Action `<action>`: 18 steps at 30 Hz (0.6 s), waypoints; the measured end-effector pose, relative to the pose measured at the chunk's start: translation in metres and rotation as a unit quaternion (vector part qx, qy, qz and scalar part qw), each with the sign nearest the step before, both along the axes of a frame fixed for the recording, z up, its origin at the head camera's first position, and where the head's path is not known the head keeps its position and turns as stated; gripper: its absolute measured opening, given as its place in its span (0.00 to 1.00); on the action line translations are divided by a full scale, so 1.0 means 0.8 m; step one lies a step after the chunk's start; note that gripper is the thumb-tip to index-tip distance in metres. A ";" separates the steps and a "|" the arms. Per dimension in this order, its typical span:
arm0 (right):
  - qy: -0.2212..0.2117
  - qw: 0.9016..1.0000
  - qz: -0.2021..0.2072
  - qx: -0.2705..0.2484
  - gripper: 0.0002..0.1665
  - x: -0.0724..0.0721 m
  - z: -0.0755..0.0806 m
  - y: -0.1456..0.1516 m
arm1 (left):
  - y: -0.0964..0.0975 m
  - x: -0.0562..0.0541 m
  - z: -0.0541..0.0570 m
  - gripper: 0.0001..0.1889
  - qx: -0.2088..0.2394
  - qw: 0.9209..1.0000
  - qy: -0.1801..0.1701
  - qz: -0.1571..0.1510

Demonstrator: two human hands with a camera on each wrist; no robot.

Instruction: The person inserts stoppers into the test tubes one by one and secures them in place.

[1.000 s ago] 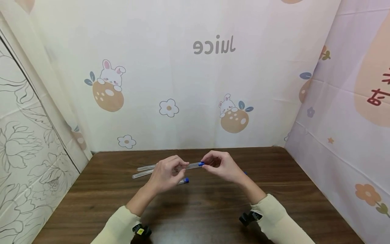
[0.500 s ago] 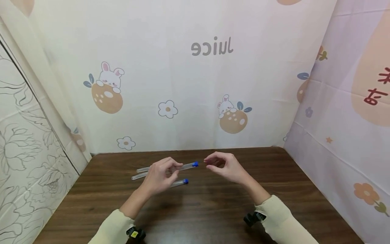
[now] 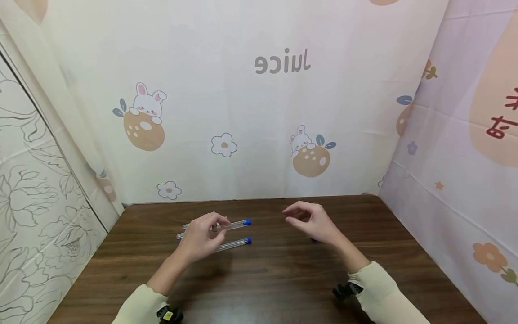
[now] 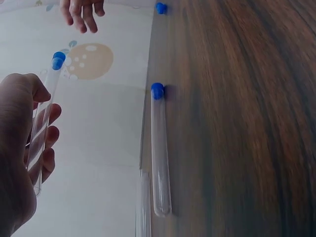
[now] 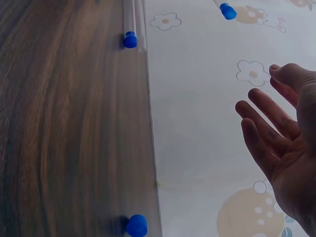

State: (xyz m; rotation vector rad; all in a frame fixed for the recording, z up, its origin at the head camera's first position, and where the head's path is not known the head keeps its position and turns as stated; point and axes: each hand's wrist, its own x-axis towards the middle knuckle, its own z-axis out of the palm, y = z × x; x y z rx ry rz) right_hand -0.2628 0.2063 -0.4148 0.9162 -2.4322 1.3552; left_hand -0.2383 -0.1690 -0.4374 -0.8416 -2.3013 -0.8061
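My left hand point(image 3: 204, 236) holds a clear test tube point(image 4: 44, 118) with a blue stopper, its thumb and fingers round the glass, tilted above the table. Below it, a second blue-stoppered test tube point(image 3: 232, 245) lies on the table. Beside that one, in the left wrist view, an unheld clear tube point(image 4: 143, 205) shows in part. My right hand point(image 3: 313, 222) hovers to the right with relaxed, slightly bent fingers and nothing in its grasp. A loose blue stopper point(image 5: 137, 225) sits on the tabletop near it, mostly hidden behind that hand in the head view.
The dark wood table point(image 3: 259, 279) runs back to a printed curtain point(image 3: 243, 99) with rabbits, fruit and flowers. More patterned cloth point(image 3: 457, 148) hangs at the right side. Rounded ends of clear tubes point(image 3: 180, 236) poke out left of the left hand.
My right hand has let go of the held tube's blue stopper and drawn away to the right. My left hand has moved left with the stoppered tube.
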 end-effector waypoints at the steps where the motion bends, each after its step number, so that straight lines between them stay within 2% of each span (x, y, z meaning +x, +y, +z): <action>1: 0.001 1.000 -0.001 0.000 0.12 0.000 -0.001 0.002 | -0.003 0.000 0.000 0.12 0.000 1.000 -0.001 0.002; 12: 0.020 0.999 -0.033 0.010 0.10 -0.004 -0.003 0.027 | -0.028 0.002 -0.003 0.13 0.007 0.999 -0.005 0.042; 18: 0.030 0.998 -0.054 0.013 0.10 -0.008 0.003 0.036 | -0.033 -0.002 -0.003 0.12 0.016 0.999 -0.006 0.042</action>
